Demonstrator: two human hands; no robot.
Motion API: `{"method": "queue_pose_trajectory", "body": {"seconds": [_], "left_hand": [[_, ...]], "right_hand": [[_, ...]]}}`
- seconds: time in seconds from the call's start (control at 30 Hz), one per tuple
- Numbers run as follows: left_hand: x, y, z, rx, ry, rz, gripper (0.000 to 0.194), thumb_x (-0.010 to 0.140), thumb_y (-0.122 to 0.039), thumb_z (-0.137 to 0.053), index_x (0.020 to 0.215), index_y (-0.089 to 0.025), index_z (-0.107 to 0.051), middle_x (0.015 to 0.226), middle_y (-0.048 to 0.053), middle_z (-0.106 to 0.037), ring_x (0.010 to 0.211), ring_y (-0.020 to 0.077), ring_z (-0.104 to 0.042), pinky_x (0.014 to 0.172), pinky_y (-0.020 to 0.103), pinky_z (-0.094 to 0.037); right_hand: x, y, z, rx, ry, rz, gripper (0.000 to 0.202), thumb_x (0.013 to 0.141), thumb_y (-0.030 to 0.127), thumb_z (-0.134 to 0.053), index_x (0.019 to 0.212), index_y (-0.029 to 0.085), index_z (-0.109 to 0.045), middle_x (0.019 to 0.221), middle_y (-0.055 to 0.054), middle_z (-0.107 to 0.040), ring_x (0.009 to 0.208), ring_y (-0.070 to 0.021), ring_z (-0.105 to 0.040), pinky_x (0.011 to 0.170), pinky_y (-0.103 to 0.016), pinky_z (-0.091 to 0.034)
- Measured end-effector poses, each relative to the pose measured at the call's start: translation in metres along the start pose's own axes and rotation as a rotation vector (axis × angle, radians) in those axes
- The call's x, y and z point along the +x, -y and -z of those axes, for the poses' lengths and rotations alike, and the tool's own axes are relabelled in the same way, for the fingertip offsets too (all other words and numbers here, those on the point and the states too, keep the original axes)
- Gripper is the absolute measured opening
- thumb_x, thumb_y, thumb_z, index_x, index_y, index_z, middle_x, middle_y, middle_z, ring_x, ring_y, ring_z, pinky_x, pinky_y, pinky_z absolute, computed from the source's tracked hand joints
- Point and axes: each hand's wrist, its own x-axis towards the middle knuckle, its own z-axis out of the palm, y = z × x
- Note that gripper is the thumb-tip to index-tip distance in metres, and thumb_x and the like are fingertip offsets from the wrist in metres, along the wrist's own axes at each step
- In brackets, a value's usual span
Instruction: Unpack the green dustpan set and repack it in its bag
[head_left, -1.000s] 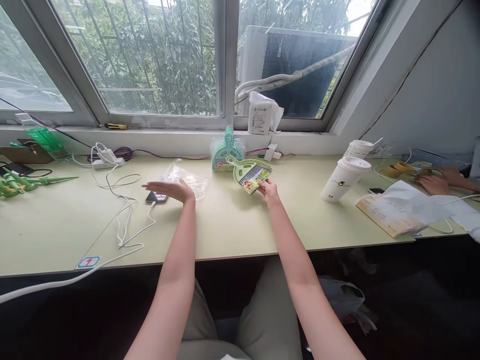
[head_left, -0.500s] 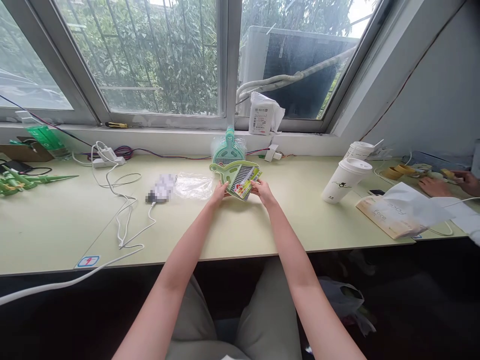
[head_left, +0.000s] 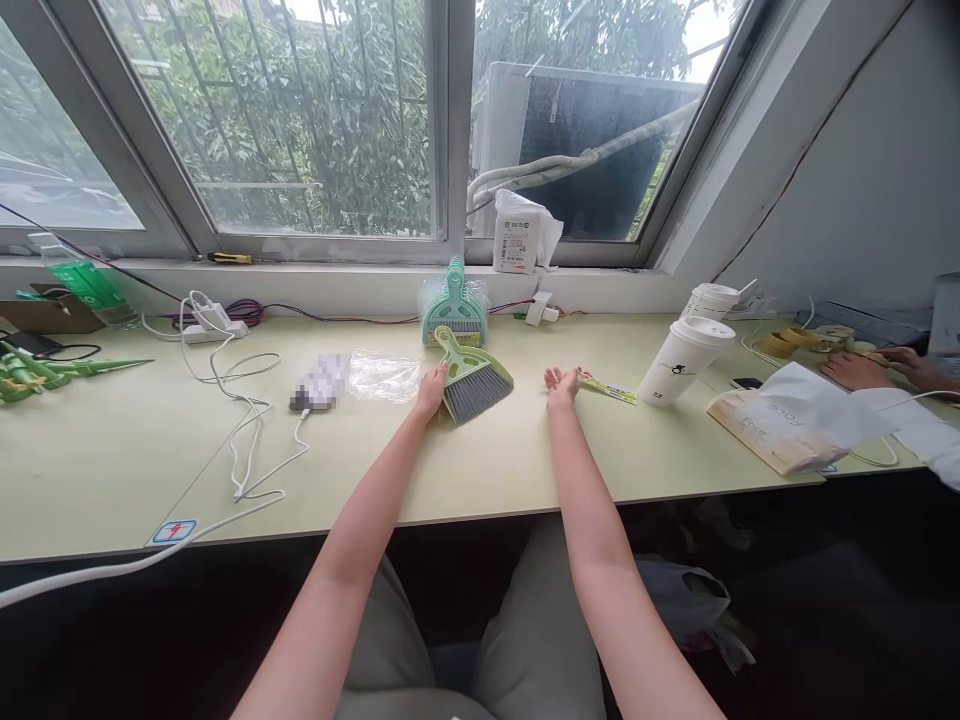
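Observation:
My left hand [head_left: 430, 391] grips the left edge of a green brush and dustpan set [head_left: 474, 380], whose grey bristles face the front of the table and whose handle points back. To the right, my right hand [head_left: 562, 386] has its fingers spread, palm up. A yellow-green printed card [head_left: 607, 387] lies right beside that hand's fingertips; whether they touch it is unclear. Behind the set, a stack of wrapped teal brush and dustpan sets [head_left: 454, 310] leans near the sill. Crumpled clear plastic [head_left: 385, 376] lies left of my left hand.
White cups [head_left: 684, 362] and a tissue pack [head_left: 787, 420] stand right. Another person's hands [head_left: 859, 371] are at the far right. White cables [head_left: 251, 450], a blurred device [head_left: 322, 383] and green pointed items [head_left: 45, 368] lie left. A white box [head_left: 519, 235] sits on the sill.
The printed card has come away from the front of the set and is now at the right. My right hand moved right and opened; the set's bristles now show fully.

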Motion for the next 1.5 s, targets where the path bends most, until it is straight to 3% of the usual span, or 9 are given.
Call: {"method": "queue_pose_trajectory", "body": {"seconds": [0.1,0.27,0.4,0.5,0.73,1.0,1.13,1.27,1.5], "left_hand": [[-0.006,-0.004,-0.005,0.042,0.01,-0.042,0.032,0.086,-0.049,-0.052,0.074,-0.021,-0.065,0.078,0.005,-0.065,0.088,0.0236,-0.06,0.083,0.034,-0.044],[-0.027,-0.02,-0.016,0.201,0.006,-0.222,0.044,0.089,-0.055,-0.042,0.078,-0.021,-0.067,0.068,0.006,-0.06,0.077,0.0235,-0.059,0.072,0.031,-0.041],[-0.041,-0.035,-0.016,0.301,0.0,-0.357,0.051,0.09,-0.058,-0.037,0.113,-0.023,-0.066,0.068,0.004,-0.061,0.07,0.0207,-0.059,0.068,0.028,-0.038],[-0.041,-0.038,-0.015,0.35,0.019,-0.403,0.055,0.092,-0.056,-0.034,0.127,-0.021,-0.058,0.069,0.002,-0.063,0.069,0.0184,-0.058,0.068,0.027,-0.039],[-0.024,-0.022,-0.033,0.017,0.173,-0.389,0.044,0.094,-0.044,-0.034,0.114,-0.016,-0.061,0.109,0.009,-0.067,0.097,0.0207,-0.061,0.085,0.031,-0.046],[-0.017,-0.02,-0.025,0.163,0.06,-0.25,0.037,0.077,-0.03,-0.058,0.111,-0.015,-0.062,0.102,0.008,-0.069,0.091,0.0226,-0.062,0.081,0.033,-0.048],[-0.008,-0.018,-0.005,0.357,-0.009,-0.166,0.032,0.081,-0.026,-0.048,0.107,-0.017,-0.064,0.102,0.008,-0.069,0.092,0.0233,-0.062,0.077,0.031,-0.046],[0.0,-0.011,0.013,0.688,0.044,-0.05,0.029,0.08,-0.02,-0.044,0.098,-0.018,-0.067,0.096,0.009,-0.069,0.092,0.0259,-0.061,0.073,0.031,-0.043],[0.005,-0.007,0.023,0.814,0.047,-0.101,0.028,0.087,-0.026,-0.041,0.094,-0.015,-0.066,0.102,0.012,-0.066,0.099,0.0226,-0.058,0.08,0.028,-0.042]], "right_hand": [[-0.022,-0.008,-0.017,-0.101,0.128,0.11,0.036,0.092,0.041,-0.035,0.087,0.018,-0.063,0.091,-0.008,-0.068,0.073,-0.0146,-0.066,0.068,-0.028,-0.053],[-0.077,-0.022,-0.044,-0.626,0.49,0.959,0.027,0.091,0.038,-0.044,0.097,0.02,-0.064,0.104,-0.012,-0.064,0.103,-0.0247,-0.053,0.089,-0.038,-0.042],[-0.101,-0.023,-0.05,-0.855,0.395,1.141,0.026,0.095,0.035,-0.04,0.102,0.018,-0.059,0.101,-0.012,-0.063,0.1,-0.0251,-0.05,0.088,-0.038,-0.038],[-0.103,-0.017,-0.049,-0.926,0.303,1.168,0.031,0.098,0.032,-0.032,0.093,0.019,-0.06,0.096,-0.01,-0.062,0.095,-0.0233,-0.05,0.082,-0.034,-0.038],[-0.093,-0.008,-0.041,-0.945,0.211,1.178,0.031,0.097,0.031,-0.033,0.079,0.02,-0.056,0.09,-0.008,-0.057,0.091,-0.0217,-0.049,0.075,-0.031,-0.039],[-0.103,0.021,-0.035,-0.6,0.142,1.066,0.04,0.098,0.024,-0.018,0.078,0.021,-0.052,0.083,-0.005,-0.054,0.08,-0.0168,-0.051,0.075,-0.028,-0.041],[-0.081,0.033,-0.023,-0.855,0.102,1.043,0.033,0.096,0.027,-0.029,0.081,0.02,-0.058,0.089,-0.007,-0.06,0.092,-0.0204,-0.05,0.078,-0.03,-0.039],[-0.052,0.023,-0.01,-1.223,0.067,0.842,0.035,0.094,0.026,-0.033,0.091,0.015,-0.066,0.1,-0.015,-0.063,0.104,-0.0266,-0.049,0.082,-0.036,-0.038],[-0.043,0.006,-0.002,-1.509,0.1,0.617,0.043,0.095,0.035,-0.033,0.108,0.01,-0.066,0.113,-0.021,-0.061,0.111,-0.0307,-0.048,0.088,-0.041,-0.035]]}}
